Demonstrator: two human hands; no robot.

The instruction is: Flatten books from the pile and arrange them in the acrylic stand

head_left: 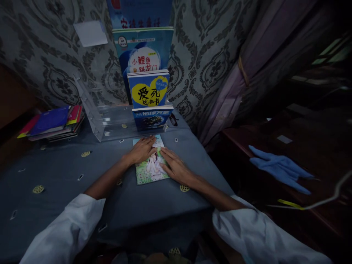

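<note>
A thin picture book (pixel 150 170) with a green illustrated cover lies flat on the blue-grey tablecloth (pixel 68 176). My left hand (pixel 141 149) rests flat on its upper part, fingers stretched out. Across the book's right side lies my right hand (pixel 176 168), also flat with fingers apart. Just behind the book stands a clear acrylic tiered rack (pixel 110 121) holding several blue-covered books (pixel 148 90) stepped one above another.
A stack of books (pixel 53 123) lies at the table's far left. Patterned wallpaper (pixel 55 66) with a white note stuck on it backs the table. To the right hang a tied curtain (pixel 247 73) and a dark wooden surface bearing a blue cloth (pixel 280 168).
</note>
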